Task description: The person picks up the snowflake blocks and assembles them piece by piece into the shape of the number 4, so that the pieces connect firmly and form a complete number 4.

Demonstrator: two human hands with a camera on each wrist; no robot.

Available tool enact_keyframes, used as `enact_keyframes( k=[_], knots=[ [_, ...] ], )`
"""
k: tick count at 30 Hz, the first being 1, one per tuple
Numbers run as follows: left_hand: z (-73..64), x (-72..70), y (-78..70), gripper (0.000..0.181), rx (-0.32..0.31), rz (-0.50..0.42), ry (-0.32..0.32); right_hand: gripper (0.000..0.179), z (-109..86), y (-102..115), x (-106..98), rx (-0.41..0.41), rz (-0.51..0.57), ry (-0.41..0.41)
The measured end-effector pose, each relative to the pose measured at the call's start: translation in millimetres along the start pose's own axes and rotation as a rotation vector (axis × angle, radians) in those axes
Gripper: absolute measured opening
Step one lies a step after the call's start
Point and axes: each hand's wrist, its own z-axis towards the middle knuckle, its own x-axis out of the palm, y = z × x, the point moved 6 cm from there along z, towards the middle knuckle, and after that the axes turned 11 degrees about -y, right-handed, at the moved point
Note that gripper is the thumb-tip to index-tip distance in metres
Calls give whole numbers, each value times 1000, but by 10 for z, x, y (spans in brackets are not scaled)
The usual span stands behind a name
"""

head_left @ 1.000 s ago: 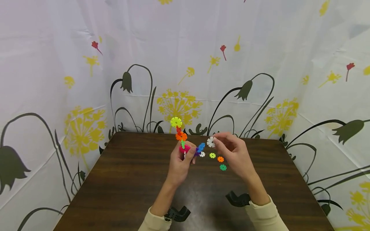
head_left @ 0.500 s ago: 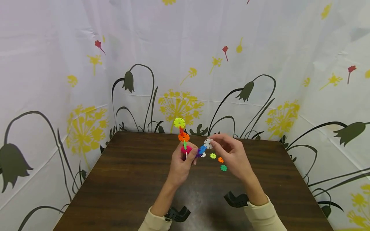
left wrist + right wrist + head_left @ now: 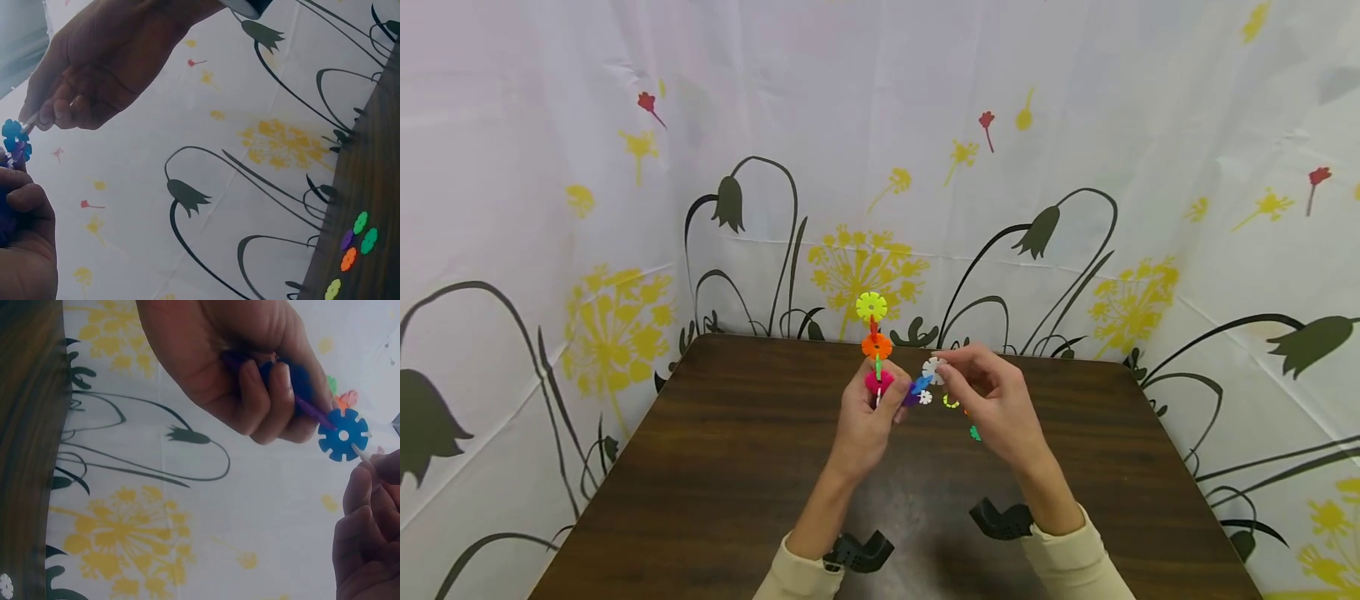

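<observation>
My left hand (image 3: 862, 421) grips a chain of notched plastic discs above the table. Upward from that hand run a pink disc (image 3: 878, 382), a green one seen edge-on, an orange disc (image 3: 877, 346), a red one and a yellow disc (image 3: 872, 306). To its right, purple and blue discs stick out; the blue disc (image 3: 343, 435) shows its slots face-on in the right wrist view. Between thumb and fingertips my right hand (image 3: 1000, 400) pinches a white disc (image 3: 933, 372), whose edge meets the blue disc's rim. Part of the chain is hidden inside the left hand.
Several loose discs lie on the dark wooden table (image 3: 737, 467): a white one (image 3: 925, 397), a yellow-green one (image 3: 951, 401) and a green one (image 3: 975, 432), partly behind the right hand. A flower-print curtain (image 3: 880, 167) hangs behind the table.
My right hand has moved left, bringing the white disc from apart to against the blue disc. The left hand still holds the chain, which has turned slightly more upright.
</observation>
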Motion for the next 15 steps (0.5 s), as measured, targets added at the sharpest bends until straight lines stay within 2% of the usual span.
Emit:
enact_keyframes(
  k=[4, 9, 12, 15],
  knots=[
    [22, -17, 27, 12, -6, 11, -19, 19, -5, -40, 7, 18, -1, 14],
    [34, -27, 55, 12, -27, -6, -34, 22, -91, -284, -90, 94, -7, 122],
    [50, -37, 35, 12, -28, -34, -35, 17, -163, -660, -149, 172, 6, 180],
    [86, -42, 3, 10, -27, -83, -22, 17, -251, -1266, -192, 290, -92, 201]
  ],
)
